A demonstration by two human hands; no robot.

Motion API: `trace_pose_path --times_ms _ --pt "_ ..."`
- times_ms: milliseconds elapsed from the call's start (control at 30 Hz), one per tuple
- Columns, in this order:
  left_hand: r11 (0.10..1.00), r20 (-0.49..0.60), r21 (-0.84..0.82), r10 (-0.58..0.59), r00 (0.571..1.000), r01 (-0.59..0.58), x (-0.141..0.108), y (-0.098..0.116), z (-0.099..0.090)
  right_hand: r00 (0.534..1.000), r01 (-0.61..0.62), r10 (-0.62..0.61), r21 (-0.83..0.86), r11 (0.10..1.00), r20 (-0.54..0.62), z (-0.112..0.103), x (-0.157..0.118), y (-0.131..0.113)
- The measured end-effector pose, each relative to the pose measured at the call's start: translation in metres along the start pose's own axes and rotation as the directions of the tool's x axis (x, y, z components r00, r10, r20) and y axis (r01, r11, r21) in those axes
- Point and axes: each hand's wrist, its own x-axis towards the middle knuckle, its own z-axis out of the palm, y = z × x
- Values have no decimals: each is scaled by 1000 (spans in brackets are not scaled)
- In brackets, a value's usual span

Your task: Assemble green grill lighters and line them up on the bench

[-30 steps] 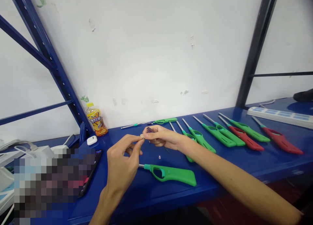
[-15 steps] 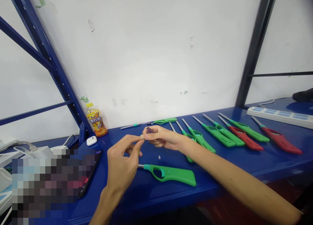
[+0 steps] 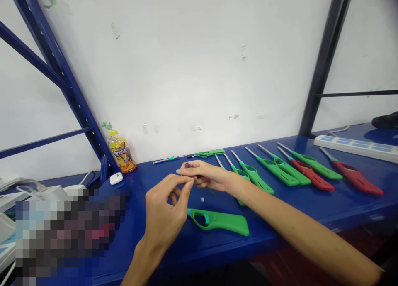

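Hands: both are raised over the worktop (image 3: 211, 253), close together near the middle of the view.
Left hand (image 3: 161, 211): thumb and forefinger meet in a narrow pinch just beside the right hand's fingers; whether a tiny piece sits between the tips cannot be told.
Right hand (image 3: 207, 172): fingers curled in, holding a small dark-purple piece (image 3: 188, 165) that shows above the forefinger; anything else in the grip is hidden.
Front lighter (image 3: 230, 223): green, lying flat below the hands, handle end to the right, nozzle behind the left hand; its body looks closed.
Loose bits: a small white part (image 3: 202, 199) lies between that lighter and the right hand, with a thin dark stick (image 3: 212, 191) near it.
Opened lighter: at the back, near the wall, a metal rod (image 3: 163, 160) with a turquoise collar lies apart from a green shell (image 3: 209, 153).
Row on the right: green lighters (image 3: 278, 173) and two red lighters (image 3: 357, 178) lie there, apparently whole.
Progress, as judged: partway; one lighter is in pieces, and the others seem intact.
Left open, as judged: the dark-purple piece is in the fingers, not in a body, and the white part lies loose, so the small-piece work looks unfinished.
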Motion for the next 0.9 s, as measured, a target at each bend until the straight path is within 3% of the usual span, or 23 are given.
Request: trace_pose_path --times_ms 300,900 --pt "969 -94 107 -214 972 224 7 -12 -14 1000 23 -23 13 1000 7 0 0 -2" --pt "987 -78 74 -140 987 145 7 -12 -11 999 10 -10 10 1000 39 3 -2 -3"
